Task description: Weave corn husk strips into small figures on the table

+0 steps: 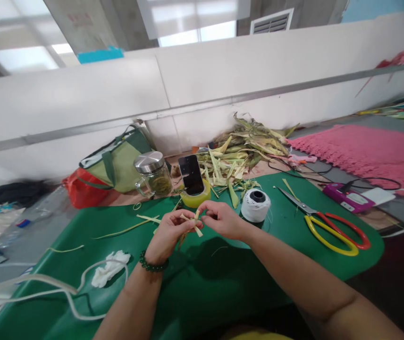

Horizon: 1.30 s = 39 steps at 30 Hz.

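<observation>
Pale corn husk strips (197, 230), crossed in a small star-like bundle, are pinched between the fingertips of my left hand (173, 231), which wears a dark green bead bracelet (153, 267). From the other side my right hand (223, 219) closes its thumb and forefinger at an upper strip. Both hands are above the green mat (202, 288). Just right of my right hand stands a spool of white thread (255, 206). Behind the hands a phone (191, 174) leans in a roll of yellow tape (197, 196).
Scissors (315, 215) with red and yellow handles lie at the right, near a purple power strip (349, 197) with cables. A husk pile (248, 146), glass jar (157, 182) and green bag (117, 163) stand behind. Crumpled tissue (111, 269) and white cables (71, 302) lie left.
</observation>
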Each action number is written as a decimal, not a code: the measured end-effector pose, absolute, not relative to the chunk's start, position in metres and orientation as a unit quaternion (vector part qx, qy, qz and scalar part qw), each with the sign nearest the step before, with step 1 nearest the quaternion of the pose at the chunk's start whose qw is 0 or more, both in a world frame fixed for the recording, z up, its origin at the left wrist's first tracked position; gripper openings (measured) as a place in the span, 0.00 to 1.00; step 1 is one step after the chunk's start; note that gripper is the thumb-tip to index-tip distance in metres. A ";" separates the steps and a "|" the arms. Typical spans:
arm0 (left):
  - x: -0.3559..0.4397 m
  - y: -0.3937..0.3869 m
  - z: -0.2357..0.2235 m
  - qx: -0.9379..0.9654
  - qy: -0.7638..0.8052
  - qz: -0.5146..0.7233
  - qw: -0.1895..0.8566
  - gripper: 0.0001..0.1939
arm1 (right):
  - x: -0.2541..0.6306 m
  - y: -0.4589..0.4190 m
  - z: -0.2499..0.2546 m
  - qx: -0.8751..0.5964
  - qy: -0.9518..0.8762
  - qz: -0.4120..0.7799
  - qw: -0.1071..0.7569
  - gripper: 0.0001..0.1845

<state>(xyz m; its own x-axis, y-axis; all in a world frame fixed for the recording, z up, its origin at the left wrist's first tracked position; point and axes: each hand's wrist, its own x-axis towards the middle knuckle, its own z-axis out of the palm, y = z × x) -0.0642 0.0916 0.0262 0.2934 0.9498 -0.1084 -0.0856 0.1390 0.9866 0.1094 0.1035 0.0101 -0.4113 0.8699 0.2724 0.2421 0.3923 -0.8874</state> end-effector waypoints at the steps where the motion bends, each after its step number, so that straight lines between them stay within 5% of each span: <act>1: -0.063 0.092 0.027 0.523 0.436 0.413 0.604 0.11 | 0.110 0.102 0.011 -0.372 -0.735 0.409 0.393 0.06; 19: -0.052 0.088 0.028 0.584 0.472 0.398 0.527 0.10 | 0.117 0.100 0.018 -0.384 -0.830 0.259 0.311 0.07; 32: -0.059 0.090 0.027 0.455 0.433 0.412 0.659 0.14 | 0.120 0.105 0.019 -0.344 -0.750 0.394 0.405 0.08; 39: -0.062 0.093 0.031 0.518 0.477 0.440 0.557 0.11 | 0.119 0.098 0.016 -0.333 -0.848 0.187 0.366 0.09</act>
<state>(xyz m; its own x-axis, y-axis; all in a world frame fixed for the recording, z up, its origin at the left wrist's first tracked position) -0.0617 0.0931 0.0305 0.1576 0.9845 -0.0766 0.0039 0.0769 0.9970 0.1191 0.0976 0.0165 -0.5092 0.7029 0.4966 0.4284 0.7074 -0.5621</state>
